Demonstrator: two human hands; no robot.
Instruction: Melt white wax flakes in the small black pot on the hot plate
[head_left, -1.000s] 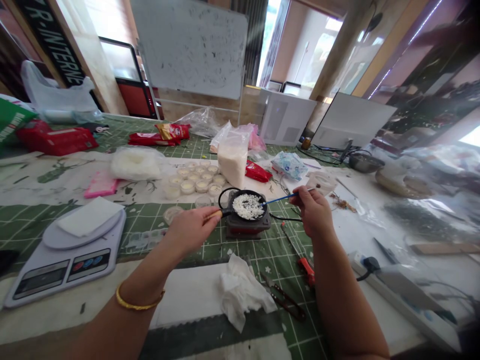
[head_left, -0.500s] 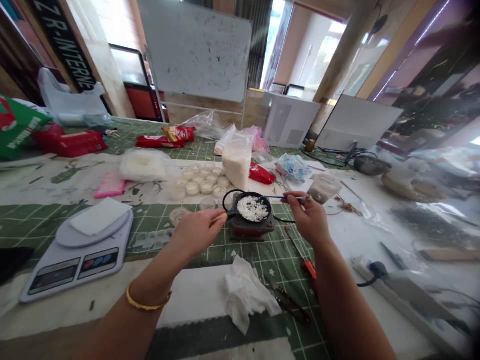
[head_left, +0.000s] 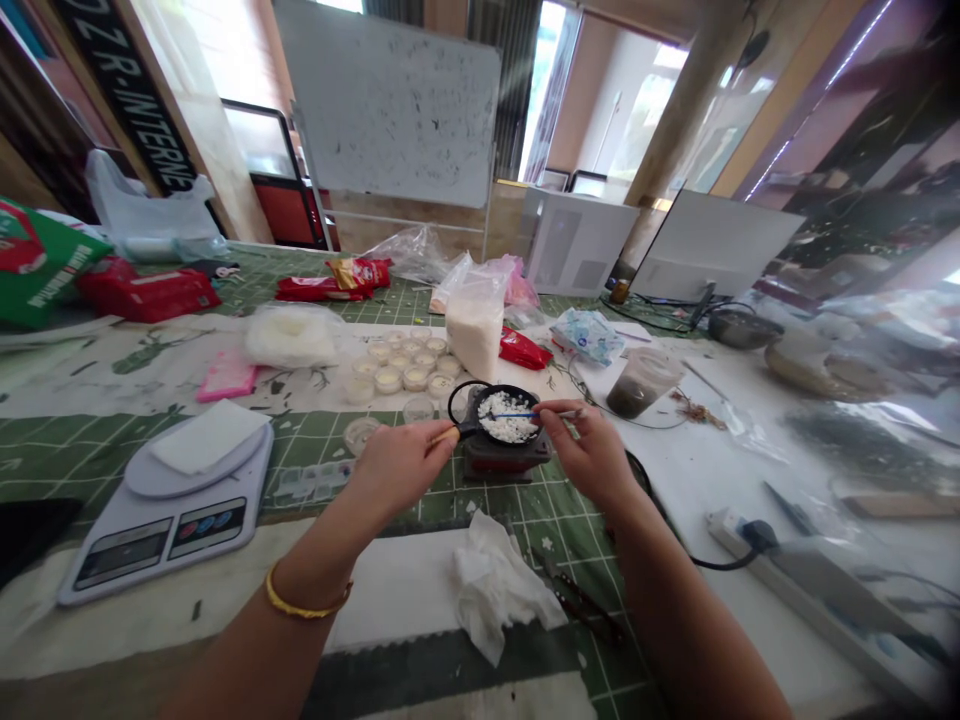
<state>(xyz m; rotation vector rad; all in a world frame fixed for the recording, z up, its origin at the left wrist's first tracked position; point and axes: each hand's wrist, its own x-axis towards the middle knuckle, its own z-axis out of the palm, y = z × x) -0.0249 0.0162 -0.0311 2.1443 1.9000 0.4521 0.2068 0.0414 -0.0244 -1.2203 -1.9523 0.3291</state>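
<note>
My left hand point(head_left: 401, 460) is closed round the handle of a small black pan point(head_left: 475, 430), which rests on a small dark hot plate point(head_left: 499, 464). White flakes or pellets point(head_left: 510, 428) cover much of the pan's bottom. In my right hand point(head_left: 589, 450) I pinch a thin blue stick point(head_left: 514, 415); its far end lies among the white pieces. Beyond the pan stand several small round cups point(head_left: 415, 377) with pale contents and a clear bag of white granules point(head_left: 474, 335).
A kitchen scale point(head_left: 176, 500) with a white sheet lies at the left. Crumpled tissue point(head_left: 495, 585) and dark pliers point(head_left: 581, 605) are in front. At the right are a plastic cup of dark contents point(head_left: 643, 382) and a power strip point(head_left: 825, 600) with a black cable.
My right hand has moved left and closer to the pan, bringing the blue stick from the rim to over the white pieces. My left hand stays on the handle.
</note>
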